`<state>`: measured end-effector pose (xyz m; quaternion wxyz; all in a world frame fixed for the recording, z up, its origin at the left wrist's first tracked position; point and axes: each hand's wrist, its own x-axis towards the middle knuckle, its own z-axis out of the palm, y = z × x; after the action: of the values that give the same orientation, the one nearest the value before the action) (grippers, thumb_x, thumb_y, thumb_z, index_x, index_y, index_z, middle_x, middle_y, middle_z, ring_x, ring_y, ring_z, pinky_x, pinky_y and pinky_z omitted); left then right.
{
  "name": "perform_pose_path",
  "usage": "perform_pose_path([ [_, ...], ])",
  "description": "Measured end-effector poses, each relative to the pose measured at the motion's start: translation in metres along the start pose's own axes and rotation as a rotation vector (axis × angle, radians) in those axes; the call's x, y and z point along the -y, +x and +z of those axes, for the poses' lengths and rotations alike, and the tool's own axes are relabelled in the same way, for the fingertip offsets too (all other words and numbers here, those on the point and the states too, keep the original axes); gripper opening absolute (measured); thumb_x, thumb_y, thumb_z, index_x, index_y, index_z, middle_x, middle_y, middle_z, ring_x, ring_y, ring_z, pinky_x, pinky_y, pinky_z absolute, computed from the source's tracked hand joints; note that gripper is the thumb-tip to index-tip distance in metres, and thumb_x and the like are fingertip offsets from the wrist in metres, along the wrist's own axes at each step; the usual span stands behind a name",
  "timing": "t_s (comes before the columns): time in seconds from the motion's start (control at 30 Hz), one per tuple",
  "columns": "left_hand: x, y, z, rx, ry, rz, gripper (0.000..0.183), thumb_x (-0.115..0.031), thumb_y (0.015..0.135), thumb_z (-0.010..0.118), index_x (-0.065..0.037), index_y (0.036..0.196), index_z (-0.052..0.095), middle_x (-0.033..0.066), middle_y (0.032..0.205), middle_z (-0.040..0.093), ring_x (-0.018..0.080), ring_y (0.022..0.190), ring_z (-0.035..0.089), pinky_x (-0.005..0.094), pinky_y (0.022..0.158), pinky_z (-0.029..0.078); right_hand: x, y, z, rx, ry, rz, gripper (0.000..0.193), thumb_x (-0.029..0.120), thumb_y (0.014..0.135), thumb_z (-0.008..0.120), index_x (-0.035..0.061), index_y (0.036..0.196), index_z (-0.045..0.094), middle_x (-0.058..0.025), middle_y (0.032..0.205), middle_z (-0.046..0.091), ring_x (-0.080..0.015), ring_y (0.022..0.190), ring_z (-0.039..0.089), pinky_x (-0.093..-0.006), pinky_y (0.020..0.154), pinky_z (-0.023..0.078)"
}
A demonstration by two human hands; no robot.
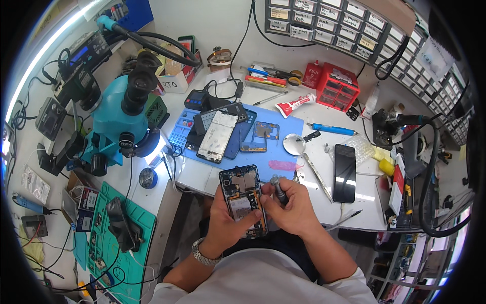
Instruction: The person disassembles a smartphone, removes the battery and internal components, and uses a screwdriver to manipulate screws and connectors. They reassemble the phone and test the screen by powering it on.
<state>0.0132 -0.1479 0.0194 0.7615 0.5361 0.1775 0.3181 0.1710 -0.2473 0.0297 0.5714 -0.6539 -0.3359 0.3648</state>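
Note:
In front of my body, over the near edge of the bench, my left hand [228,220] grips an opened smartphone [245,182]. Its back is off, showing the circuit board, copper-coloured shields and battery; my left thumb lies across the lower part. My right hand [291,207] is closed around a grey screwdriver [278,190], its rounded cap end pointing up and away. The driver's tip is hidden. Fingers of that hand rest close against the phone's right edge. Just beyond lies a blue mat [195,167] with a silver phone frame [217,137] and a smaller phone mid-frame [260,136].
A teal microscope [119,109] stands left, above a green mat [147,218] with cables. To the right lie a black phone [345,175], tweezers [318,177], a round dish [294,144] and a blue pen-like tool [331,129]. Behind are a red drawer box [338,86] and a glue tube [296,105].

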Motion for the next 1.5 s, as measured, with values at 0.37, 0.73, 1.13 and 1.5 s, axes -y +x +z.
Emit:
perform_pose_path([
  [0.37,-0.010,0.004,-0.003,-0.085,-0.261,-0.175,0.064,0.012,0.092,0.078,-0.002,0.145,0.044,0.0158,0.121,0.071,0.0293,0.112,0.077,0.0482,0.085,0.072,-0.002,0.000,-0.006,-0.153,0.491,0.056,0.030,0.027,0.115,0.062,-0.0003,0.120,0.072,-0.0059,0.105,0.072,-0.0084,0.081,0.062,-0.0259,0.073,0.049],
  [0.73,-0.008,0.007,0.000,-0.168,-0.158,-0.225,0.056,0.005,0.092,0.083,0.000,0.139,0.053,0.0115,0.114,0.074,0.0220,0.097,0.080,0.0396,0.078,0.072,-0.009,-0.001,-0.002,-0.124,0.491,-0.237,0.026,0.009,0.109,0.070,-0.0007,0.128,0.057,-0.0185,0.123,0.073,-0.0270,0.110,0.076,-0.0379,0.096,0.062],
  [1.13,-0.004,0.005,0.002,-0.160,0.016,-0.104,0.055,0.003,0.091,0.086,0.001,0.137,0.057,0.0104,0.114,0.076,0.0158,0.095,0.078,0.0338,0.080,0.069,-0.010,-0.001,0.007,-0.098,0.496,-0.247,0.029,0.008,0.107,0.071,-0.0051,0.127,0.054,-0.0234,0.116,0.074,-0.0326,0.108,0.079,-0.0448,0.097,0.067],
  [1.5,0.000,0.005,-0.003,-0.146,0.066,-0.112,0.057,0.007,0.089,0.084,0.001,0.138,0.055,0.0143,0.120,0.076,0.0197,0.099,0.078,0.0370,0.080,0.071,-0.012,-0.001,0.008,-0.094,0.486,-0.259,0.024,0.002,0.107,0.068,-0.0056,0.126,0.054,-0.0226,0.116,0.073,-0.0317,0.109,0.078,-0.0442,0.099,0.067],
])
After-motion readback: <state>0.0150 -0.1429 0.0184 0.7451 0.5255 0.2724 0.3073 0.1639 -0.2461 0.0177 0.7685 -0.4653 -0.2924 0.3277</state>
